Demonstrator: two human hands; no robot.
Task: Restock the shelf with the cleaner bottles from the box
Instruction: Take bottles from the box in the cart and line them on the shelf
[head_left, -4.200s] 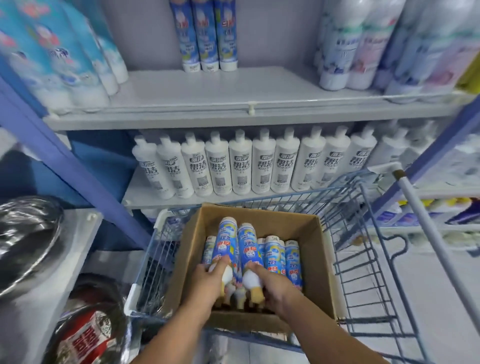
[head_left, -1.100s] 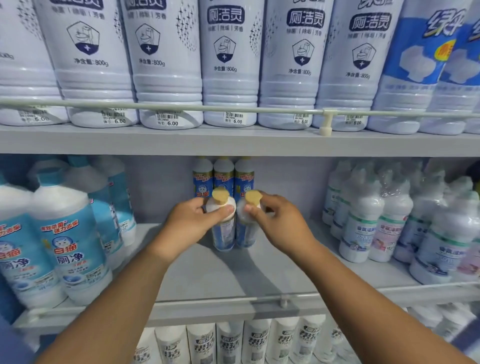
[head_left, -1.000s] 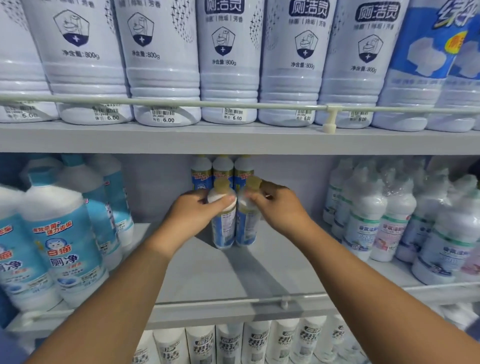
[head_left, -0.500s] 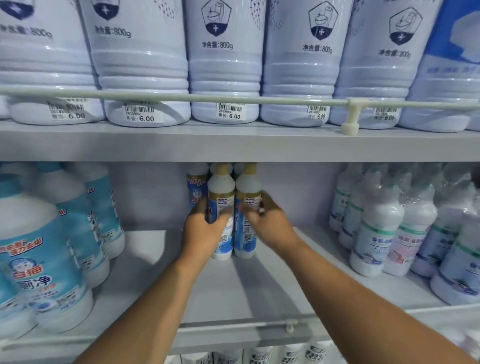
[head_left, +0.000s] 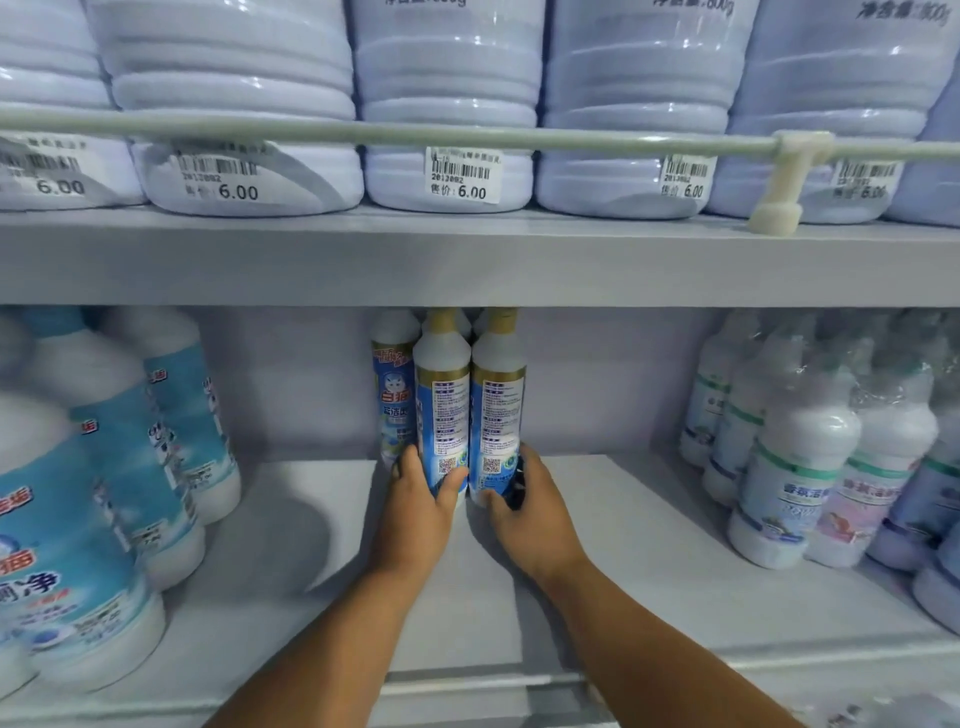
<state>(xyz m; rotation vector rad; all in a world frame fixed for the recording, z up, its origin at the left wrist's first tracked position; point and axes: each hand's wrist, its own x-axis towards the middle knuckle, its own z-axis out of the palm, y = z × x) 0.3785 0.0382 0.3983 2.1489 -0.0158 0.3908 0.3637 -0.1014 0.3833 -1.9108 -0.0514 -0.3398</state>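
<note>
The pale grey metal shelf (head_left: 623, 551) fills the lower half of the view, under the thick front edge of an upper grey shelf board (head_left: 467, 260) that carries a row of big white ribbed plastic jugs (head_left: 447, 104) behind a thin rail, each with a barcode sticker reading 6.00. On the lower shelf, far left, stand large white bottles with turquoise labels (head_left: 88, 519); far right stands a cluster of white bottles with green bands and pastel labels (head_left: 795, 467). Between these groups the shelf surface is bare except at the back centre, where the cleaner bottles stand upright against the rear wall.

The left-held slim white cleaner bottle (head_left: 441, 410) and the right-held slim white cleaner bottle (head_left: 496, 410) touch side by side; each has a rounded white shoulder, a tan cap partly hidden by the upper board, a gold band, and a blue label turned to show fine print and a small QR code (text too small to read). Just behind them to the left stands another bottle of the same kind, front label facing out (head_left: 394, 395), with more tucked behind.

The left hand (head_left: 415, 514) has its grip closed round the base of the left bottle, thumb across the front. The right hand (head_left: 530, 514) wraps the base of the right bottle likewise
</note>
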